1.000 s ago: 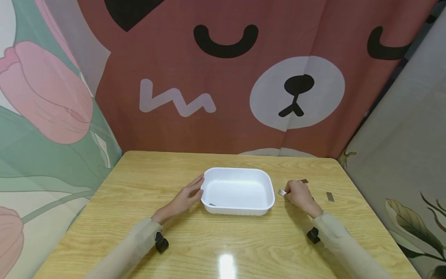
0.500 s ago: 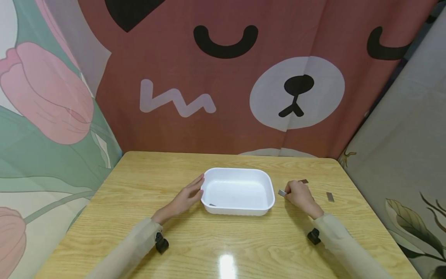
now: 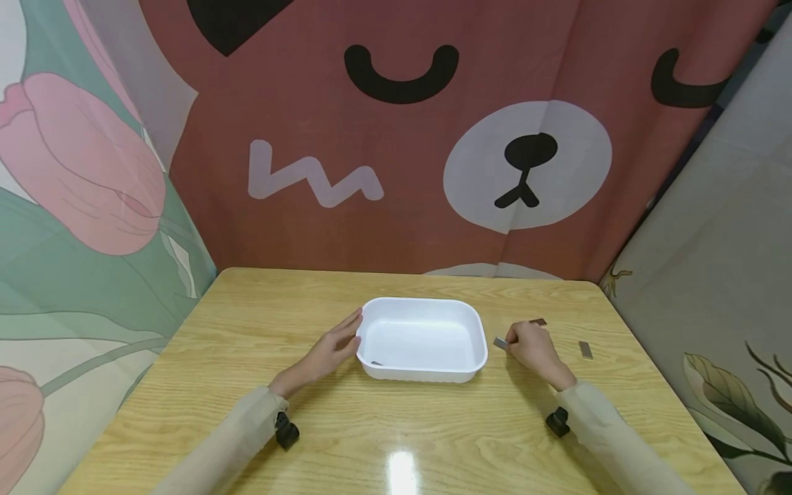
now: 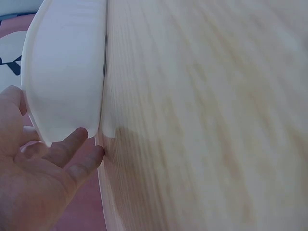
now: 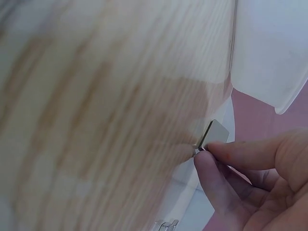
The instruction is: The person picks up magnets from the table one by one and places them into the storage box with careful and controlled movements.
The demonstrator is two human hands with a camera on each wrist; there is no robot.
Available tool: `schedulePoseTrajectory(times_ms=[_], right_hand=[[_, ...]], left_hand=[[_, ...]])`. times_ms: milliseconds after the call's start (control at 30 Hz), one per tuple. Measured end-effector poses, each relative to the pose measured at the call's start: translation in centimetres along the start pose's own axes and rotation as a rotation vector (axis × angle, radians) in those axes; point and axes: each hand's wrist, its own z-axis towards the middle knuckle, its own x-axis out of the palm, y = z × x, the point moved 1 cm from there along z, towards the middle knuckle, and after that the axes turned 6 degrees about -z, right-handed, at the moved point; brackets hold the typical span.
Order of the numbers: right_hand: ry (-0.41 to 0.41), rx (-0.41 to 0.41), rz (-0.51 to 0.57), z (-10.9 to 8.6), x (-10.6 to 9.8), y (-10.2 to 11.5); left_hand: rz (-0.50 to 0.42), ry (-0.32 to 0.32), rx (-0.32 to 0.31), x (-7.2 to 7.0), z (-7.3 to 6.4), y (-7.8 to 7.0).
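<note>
A white rectangular plastic bin (image 3: 423, 375) stands on the wooden table. My left hand (image 3: 328, 354) rests against its left end, fingers fairly straight along the wall; in the left wrist view, fingertips (image 4: 81, 134) touch the bin's end near the table. To the right of the bin, my right hand (image 3: 533, 347) pinches a small flat silver rectangular plate (image 5: 216, 134) between thumb and index finger, close over the table. One end of the plate sticks out toward the bin. A small grey piece (image 3: 377, 363) lies inside the bin at its front left corner, partly hidden by the rim.
A dark brownish flat piece (image 3: 541, 322) lies just behind my right hand, partly covered by it. Farther right, a grey rectangular plate (image 3: 585, 350) lies on the table (image 3: 346, 440). Printed curtains (image 3: 408, 234) hang behind the table and at both sides.
</note>
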Motion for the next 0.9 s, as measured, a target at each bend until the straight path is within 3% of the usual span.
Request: schedulePoseTrajectory(times_ms=[133,367,433,900], right_hand=[[-0.010,-0.009,0.014,-0.1,-0.1,-0.1],[-0.035,-0.030,0.018,-0.1,-0.2,-0.2],[-0.035,-0.024,0.021,-0.2,-0.1,-0.3],[-0.037,-0.005,0.067,-0.1,0.1,-0.7]], left_hand=[[0.002,-0.003,-0.002,0.0,0.0,0.0],[0.002,-0.035,0.009,0.6,0.4,3.9],[0.000,-0.039,0.014,0.6,0.4,4.3],[0.000,-0.035,0.037,0.5,0.4,4.2]])
